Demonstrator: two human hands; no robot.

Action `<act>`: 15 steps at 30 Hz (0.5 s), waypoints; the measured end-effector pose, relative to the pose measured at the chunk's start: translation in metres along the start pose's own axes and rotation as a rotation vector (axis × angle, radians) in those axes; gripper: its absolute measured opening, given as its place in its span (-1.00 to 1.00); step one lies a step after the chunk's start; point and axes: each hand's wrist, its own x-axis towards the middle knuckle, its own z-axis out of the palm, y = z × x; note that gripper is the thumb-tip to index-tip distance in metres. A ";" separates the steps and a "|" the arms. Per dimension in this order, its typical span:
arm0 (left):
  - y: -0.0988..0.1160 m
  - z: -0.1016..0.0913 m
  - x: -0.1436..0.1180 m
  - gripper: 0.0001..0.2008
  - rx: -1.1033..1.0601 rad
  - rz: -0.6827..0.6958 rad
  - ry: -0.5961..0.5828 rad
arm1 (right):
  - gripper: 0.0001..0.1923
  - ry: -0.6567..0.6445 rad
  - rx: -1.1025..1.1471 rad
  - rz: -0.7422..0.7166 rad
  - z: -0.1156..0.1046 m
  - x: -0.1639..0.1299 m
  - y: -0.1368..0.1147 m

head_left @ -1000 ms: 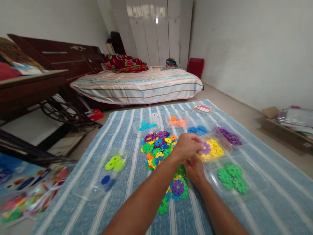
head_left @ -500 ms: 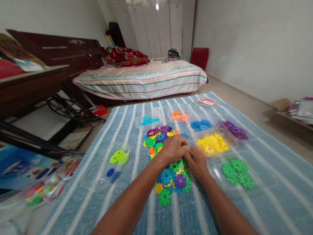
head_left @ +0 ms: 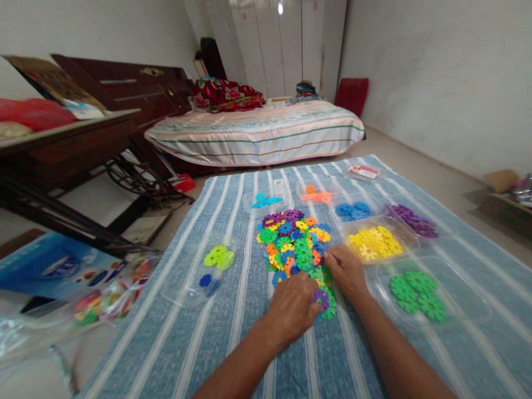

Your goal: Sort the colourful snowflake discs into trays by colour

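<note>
A mixed pile (head_left: 297,244) of plastic discs is lying mid-blanket (head_left: 199,338). The left hand (head_left: 293,307) is pressing flat on its near edge; the right hand (head_left: 347,271) is pinching discs beside it. Seven clear trays are ringing it — yellow tray (head_left: 376,244), green tray (head_left: 419,291).

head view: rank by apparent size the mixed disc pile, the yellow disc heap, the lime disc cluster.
1. mixed disc pile, clearly the widest patch, partly hidden under the left hand and right hand.
2. yellow disc heap, filling its clear tray.
3. lime disc cluster, just a few discs.
All three lie at similar depth, so the ranking looks safe.
</note>
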 end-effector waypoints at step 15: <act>-0.004 -0.020 0.018 -0.86 -0.056 -0.068 -0.069 | -0.71 0.035 -0.015 -0.007 0.007 0.006 0.001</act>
